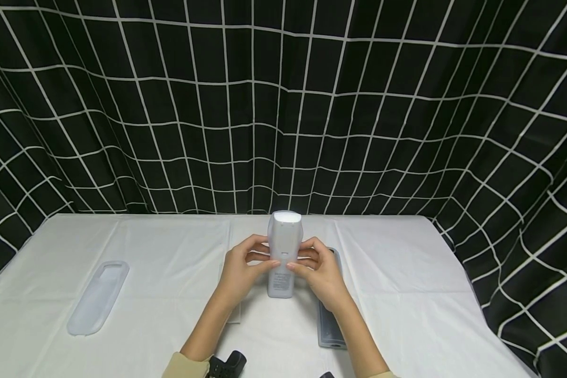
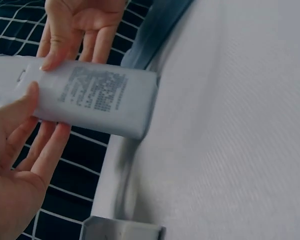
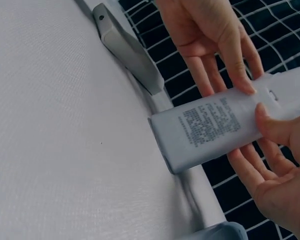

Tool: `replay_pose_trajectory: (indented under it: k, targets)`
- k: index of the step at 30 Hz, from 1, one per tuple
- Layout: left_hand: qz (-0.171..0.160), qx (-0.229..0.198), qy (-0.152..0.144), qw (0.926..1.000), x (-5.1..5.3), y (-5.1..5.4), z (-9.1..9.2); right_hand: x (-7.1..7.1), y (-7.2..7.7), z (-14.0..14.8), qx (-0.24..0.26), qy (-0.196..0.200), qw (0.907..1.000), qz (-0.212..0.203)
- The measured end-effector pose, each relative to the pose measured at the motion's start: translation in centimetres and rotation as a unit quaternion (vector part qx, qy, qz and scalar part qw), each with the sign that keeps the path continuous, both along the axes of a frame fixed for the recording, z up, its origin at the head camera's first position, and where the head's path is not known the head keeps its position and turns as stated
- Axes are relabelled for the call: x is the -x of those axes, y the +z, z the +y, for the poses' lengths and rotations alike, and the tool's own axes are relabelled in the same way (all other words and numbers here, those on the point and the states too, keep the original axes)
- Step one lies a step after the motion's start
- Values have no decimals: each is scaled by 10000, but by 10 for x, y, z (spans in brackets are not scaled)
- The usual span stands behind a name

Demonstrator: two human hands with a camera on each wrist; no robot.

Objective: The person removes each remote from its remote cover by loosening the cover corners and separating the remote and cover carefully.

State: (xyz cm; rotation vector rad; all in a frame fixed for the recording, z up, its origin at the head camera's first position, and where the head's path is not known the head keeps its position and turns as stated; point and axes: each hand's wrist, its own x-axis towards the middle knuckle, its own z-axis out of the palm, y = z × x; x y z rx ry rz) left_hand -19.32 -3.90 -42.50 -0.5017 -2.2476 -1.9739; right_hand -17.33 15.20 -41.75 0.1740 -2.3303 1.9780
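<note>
A white remote control (image 1: 284, 241) in a translucent sleeve is held up over the middle of the table, its printed back facing me. My left hand (image 1: 242, 266) pinches its left edge, thumb on the back and fingers behind. On the opposite edge, my right hand (image 1: 322, 269) grips it the same way. Both thumbs lie near a small slot above the printed label, as the left wrist view of the remote (image 2: 95, 95) shows. Its front is hidden. An empty-looking translucent remote cover (image 1: 99, 299) lies off to the left.
Under my right forearm lies a dark remote-like device (image 1: 329, 328) in a translucent cover, partly hidden. A pale grey boxy object (image 3: 127, 50) sits by my left forearm, mostly hidden in the head view. White cloth covers the table (image 1: 397, 310); a black gridded curtain (image 1: 264, 105) hangs behind.
</note>
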Motion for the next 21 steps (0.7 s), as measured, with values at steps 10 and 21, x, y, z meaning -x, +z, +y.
replay_pose_trajectory:
  k: [10, 21]
  targets:
    - [-16, 26, -19, 10000, 0, -2, -1, -1, -2, 0, 30, -21, 10000, -56]
    - [-36, 67, -65, 9999, -2, -4, -3, -4, -4, 0, -93, -40, 9999, 0]
